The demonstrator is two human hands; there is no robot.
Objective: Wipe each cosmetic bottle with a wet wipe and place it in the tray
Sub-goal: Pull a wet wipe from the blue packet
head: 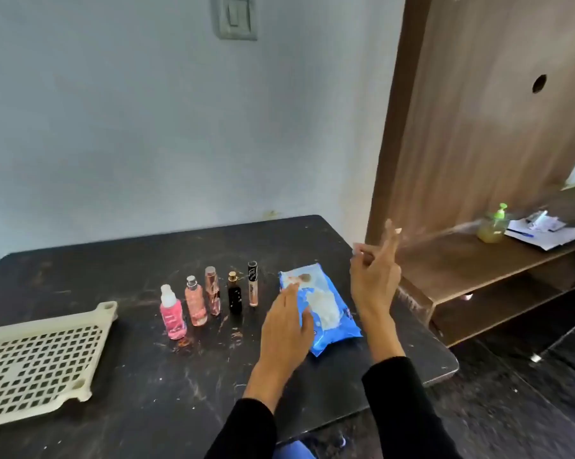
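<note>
Several cosmetic bottles stand in a row on the black table: a pink bottle (172, 318), a peach bottle (195, 304), a tall rose bottle (212, 290), a black bottle (234, 297) and a slim tube (253, 283). Right of them lies a blue wet-wipe pack (325, 309). My left hand (287, 324) rests flat on the pack's left side, fingers apart. My right hand (375, 270) is raised above the pack's right edge, thumb and forefinger pinched together, other fingers stretched up; whether a wipe is between them is unclear. A cream perforated tray (31, 362) lies at the table's left.
A wooden shelf unit (478, 266) stands right of the table, carrying a green-pump soap bottle (494, 226) and papers (547, 231). A wooden panel rises behind it. The blue wall lies behind the table.
</note>
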